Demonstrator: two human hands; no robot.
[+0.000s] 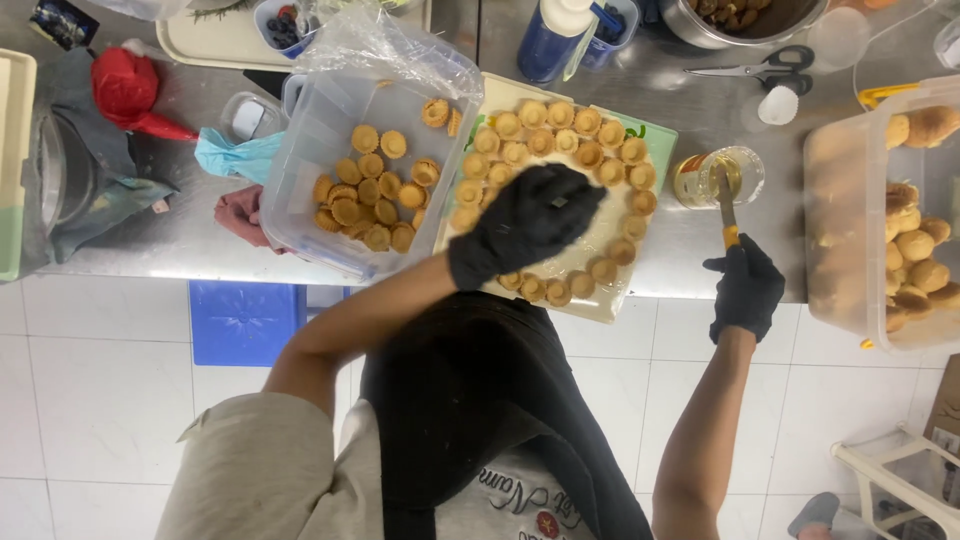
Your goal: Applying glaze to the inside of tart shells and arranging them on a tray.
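Over the tray, right hand grips brush in jar

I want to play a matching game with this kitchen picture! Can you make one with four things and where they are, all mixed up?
Things:
1. left hand
2. right hand
3. scissors
4. clear tub of tart shells

Places:
A. lying on the steel counter near the top, beside a metal bowl
B. left of the tray
C. over the tray ringed with tart shells
D. gripping a brush that dips into a small glass jar

Pairs: 1-C, 2-D, 3-A, 4-B
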